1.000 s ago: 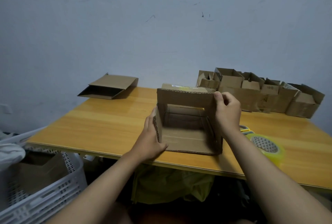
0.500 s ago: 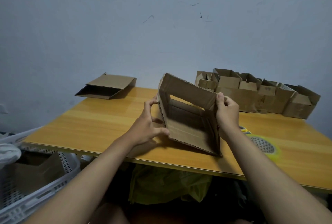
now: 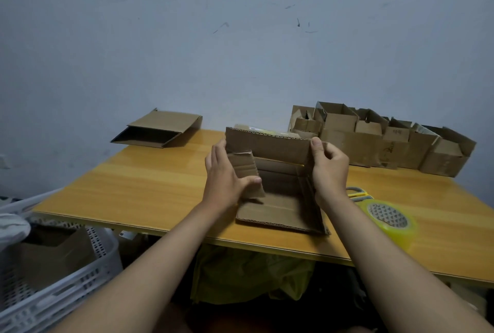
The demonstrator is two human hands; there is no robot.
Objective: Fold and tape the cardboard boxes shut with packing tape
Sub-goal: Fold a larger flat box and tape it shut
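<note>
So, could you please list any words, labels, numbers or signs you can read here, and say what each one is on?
No text here can be read for certain.
Row of boxes: dark marks on two fronts, too blurred to read.
Box held in both hands: a pale label at its far top edge, too small to read.
Tape roll: only a triangle pattern inside the core, no words.

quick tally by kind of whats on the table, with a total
box being folded: 1
flattened box: 1
row of boxes at the wall, too overlapped to count: 1
tape roll: 1
scissors: 1
total: 5
</note>
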